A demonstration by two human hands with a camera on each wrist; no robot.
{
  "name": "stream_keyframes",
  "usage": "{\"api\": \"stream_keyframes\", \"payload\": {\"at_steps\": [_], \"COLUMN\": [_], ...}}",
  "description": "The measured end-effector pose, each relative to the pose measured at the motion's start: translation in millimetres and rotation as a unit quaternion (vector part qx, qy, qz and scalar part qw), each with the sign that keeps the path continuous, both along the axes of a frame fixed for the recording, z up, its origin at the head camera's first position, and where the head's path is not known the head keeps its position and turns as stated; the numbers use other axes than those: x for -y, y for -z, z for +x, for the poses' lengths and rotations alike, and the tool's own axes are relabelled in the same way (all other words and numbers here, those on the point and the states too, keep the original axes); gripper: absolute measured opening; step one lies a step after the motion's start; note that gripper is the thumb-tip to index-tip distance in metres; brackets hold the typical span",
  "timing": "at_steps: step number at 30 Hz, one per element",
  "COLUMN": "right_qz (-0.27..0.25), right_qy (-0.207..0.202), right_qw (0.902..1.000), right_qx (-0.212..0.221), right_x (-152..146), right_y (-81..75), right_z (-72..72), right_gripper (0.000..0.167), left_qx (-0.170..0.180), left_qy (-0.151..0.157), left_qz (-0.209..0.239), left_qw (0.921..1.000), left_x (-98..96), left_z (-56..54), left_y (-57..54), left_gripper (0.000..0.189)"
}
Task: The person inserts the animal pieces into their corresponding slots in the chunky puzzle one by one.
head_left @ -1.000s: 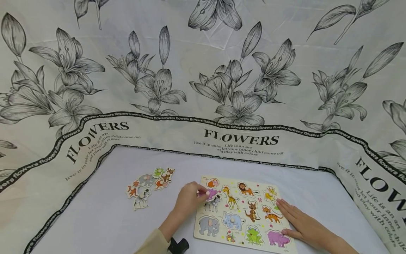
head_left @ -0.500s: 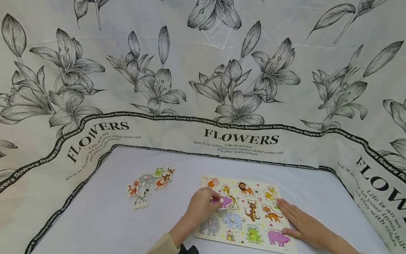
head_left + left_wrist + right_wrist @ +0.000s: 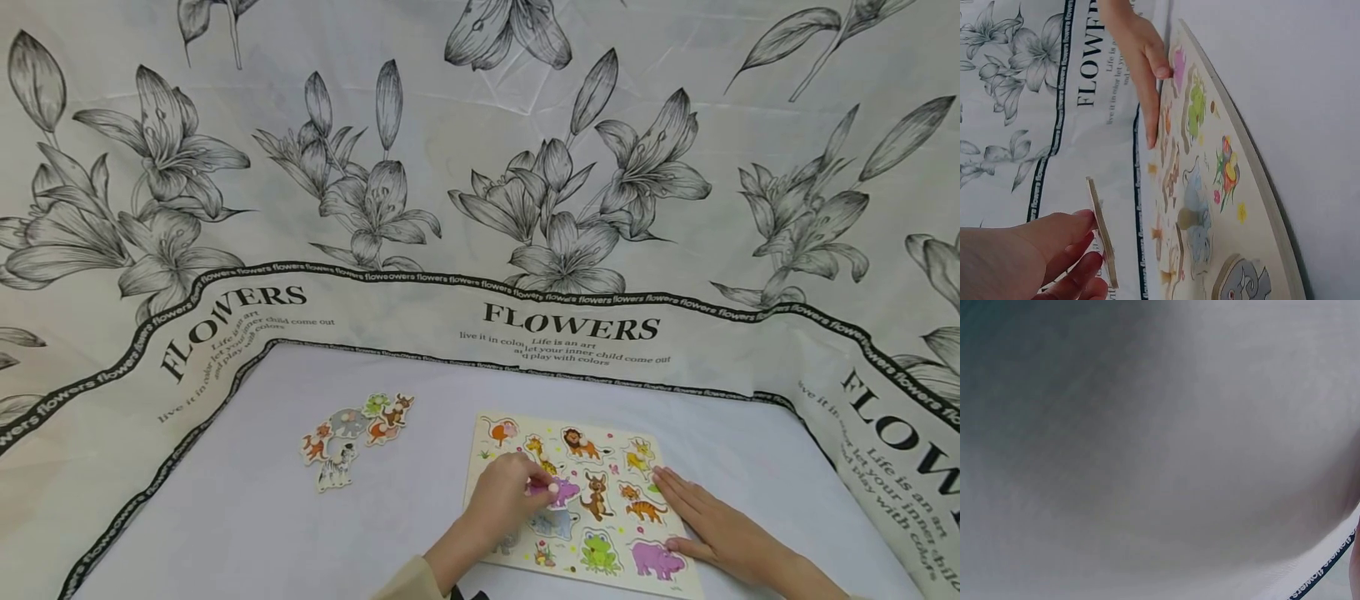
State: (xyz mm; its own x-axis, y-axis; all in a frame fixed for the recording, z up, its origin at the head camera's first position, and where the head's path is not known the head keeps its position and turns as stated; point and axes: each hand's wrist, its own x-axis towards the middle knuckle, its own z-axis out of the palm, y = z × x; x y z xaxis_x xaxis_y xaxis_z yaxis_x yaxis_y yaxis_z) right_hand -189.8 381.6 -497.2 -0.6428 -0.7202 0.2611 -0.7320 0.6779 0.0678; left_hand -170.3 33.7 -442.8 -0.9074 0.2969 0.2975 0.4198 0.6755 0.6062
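Note:
My left hand [image 3: 501,498] pinches a purple hippo puzzle piece [image 3: 566,493] by its knob, over the middle of a wooden animal puzzle board [image 3: 543,429]. In the left wrist view the piece [image 3: 1104,234] appears edge-on at the fingertips, apart from the board. Beneath it, a blue rhino piece [image 3: 553,525] is partly covered in the head view; its knob [image 3: 1188,217] shows in the left wrist view. My right hand [image 3: 712,529] rests with straight fingers along the board's right edge, beside a purple hippo picture [image 3: 658,560] in the lower right corner.
Left of the board lie several loose pieces, among them a zebra [image 3: 335,468], an elephant [image 3: 347,423] and a kangaroo [image 3: 397,410]. Lion [image 3: 583,444] and giraffe [image 3: 535,447] pieces sit on the board. A flower-printed cloth [image 3: 570,325] rises behind the white surface.
My left hand has carried the hippo piece rightward and slightly nearer, from over the zebra picture, past the giraffe, to above the rhino. My right hand has stayed put.

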Motion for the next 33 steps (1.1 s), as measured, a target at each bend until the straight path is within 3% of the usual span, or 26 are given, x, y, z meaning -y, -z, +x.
{"api": "stream_keyframes", "payload": {"at_steps": [7, 17, 33], "right_qz": [0.002, 0.003, 0.020], "right_qy": [0.007, 0.006, 0.027], "right_qw": [0.9999, 1.0000, 0.9990], "right_qx": [0.007, 0.005, 0.028], "right_x": [0.4, -1.2, -0.7], "right_y": [-1.0, -0.9, -1.9], "right_z": [0.6, 0.2, 1.0], "right_gripper": [0.077, 0.077, 0.070], "left_qx": [0.013, -0.002, -0.016], "left_qy": [0.022, 0.041, 0.045], "left_qz": [-0.017, -0.028, -0.039], "left_qw": [0.9995, 0.9988, 0.9981], "left_x": [-14.6, -28.3, -42.2], "left_z": [7.8, 14.7, 21.5], "left_y": [3.3, 6.1, 7.5], "left_gripper": [0.007, 0.006, 0.010]}}
